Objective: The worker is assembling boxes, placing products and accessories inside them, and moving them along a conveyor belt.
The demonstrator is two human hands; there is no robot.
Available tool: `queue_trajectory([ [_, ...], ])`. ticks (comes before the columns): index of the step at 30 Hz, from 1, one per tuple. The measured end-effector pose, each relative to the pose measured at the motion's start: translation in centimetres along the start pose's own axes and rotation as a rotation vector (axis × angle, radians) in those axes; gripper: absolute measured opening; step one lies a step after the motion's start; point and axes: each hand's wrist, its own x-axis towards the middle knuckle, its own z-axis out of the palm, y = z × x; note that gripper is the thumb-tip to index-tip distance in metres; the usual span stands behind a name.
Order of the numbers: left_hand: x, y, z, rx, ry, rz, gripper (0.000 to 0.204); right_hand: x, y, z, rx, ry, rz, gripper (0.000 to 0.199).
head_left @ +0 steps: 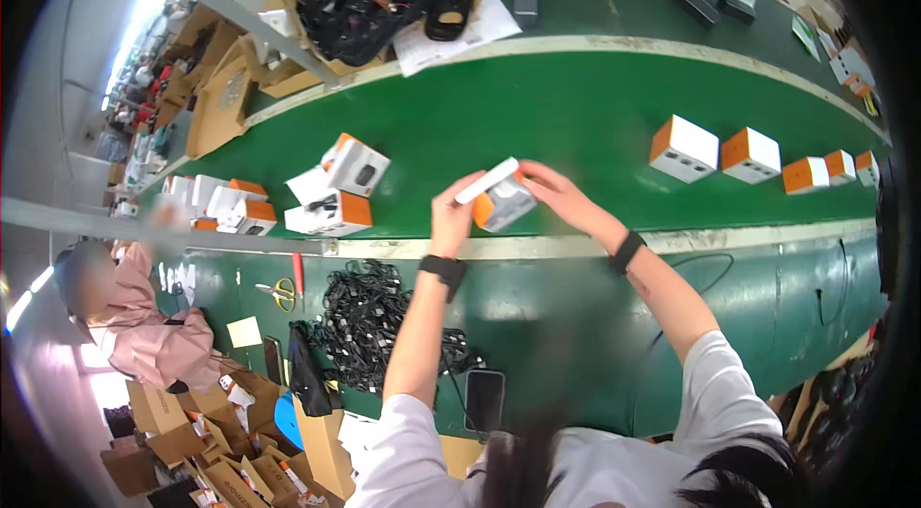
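Observation:
Between my hands, over the green belt (576, 115), is a small white-and-orange carton (508, 205) with a white flap (487, 180) standing up; its front looks greyish. My left hand (451, 218) is closed on the carton's left side, by the flap. At the upper right corner, the fingers of my right hand (558, 195) grip the same carton. Both wrists carry black bands. Left of my hands, one carton (331, 213) with its flap raised sits against another white-and-orange carton (357, 168).
Several closed cartons (685, 149) line the belt at right. On the near bench lie a heap of black cables (360, 326), yellow-handled scissors (282, 293) and a phone (484, 400). A co-worker in a pink top (158, 335) sits at left, near open cardboard boxes (158, 407).

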Motion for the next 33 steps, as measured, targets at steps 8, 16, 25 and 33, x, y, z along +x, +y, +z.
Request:
queue_trajectory([
  [8, -3.2, -1.5, 6.4, 0.198, 0.123, 0.387, 0.041, -2.4, 3.9, -1.8, -0.049, 0.204, -0.085, 0.048],
  [16, -3.5, 1.2, 4.7, 0.451, -0.137, 0.424, 0.048, -1.5, 2.6, -2.2, -0.156, 0.142, -0.083, 0.063],
  [25, -3.2, 0.7, 5.3, 0.452, -0.214, 0.424, 0.041, -2.6, 0.5, -5.1, -0.114, -0.082, 0.04, 0.076],
  [33, -3.7, 0.7, 5.7, 0.741, -0.255, 0.625, 0.039, -4.8, 0.4, -4.3, -0.399, 0.039, -0.153, 0.045],
])
